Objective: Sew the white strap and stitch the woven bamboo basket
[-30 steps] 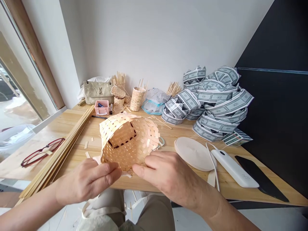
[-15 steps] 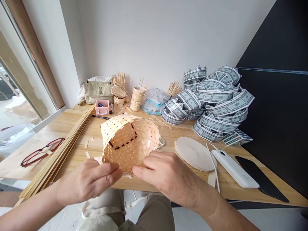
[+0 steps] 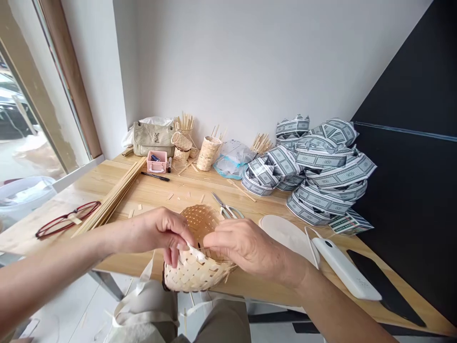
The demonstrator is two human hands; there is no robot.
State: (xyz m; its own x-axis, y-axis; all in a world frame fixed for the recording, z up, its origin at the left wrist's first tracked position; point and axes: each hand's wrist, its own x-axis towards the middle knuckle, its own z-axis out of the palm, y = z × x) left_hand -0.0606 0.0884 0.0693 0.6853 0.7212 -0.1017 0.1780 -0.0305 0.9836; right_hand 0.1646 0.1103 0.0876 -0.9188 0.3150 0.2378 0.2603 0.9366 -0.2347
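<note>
the woven bamboo basket [image 3: 194, 269] hangs just past the near edge of the worktop [image 3: 200, 183], with open wood behind it up to the scissors [image 3: 223, 206]. the left hand [image 3: 160, 233] has its fingers [image 3: 174, 255] closed over the basket's rim; the right hand [image 3: 246, 247] grips the rim too, beside a pale strip [image 3: 194, 252]. toward the back corner, a pink box [image 3: 157, 162] holds small dark and blue items.

bamboo basket [image 3: 194, 278] rim partly hidden behind left hand [image 3: 160, 236], right hand [image 3: 246, 250]; pink box [image 3: 156, 166] contents too small
</note>
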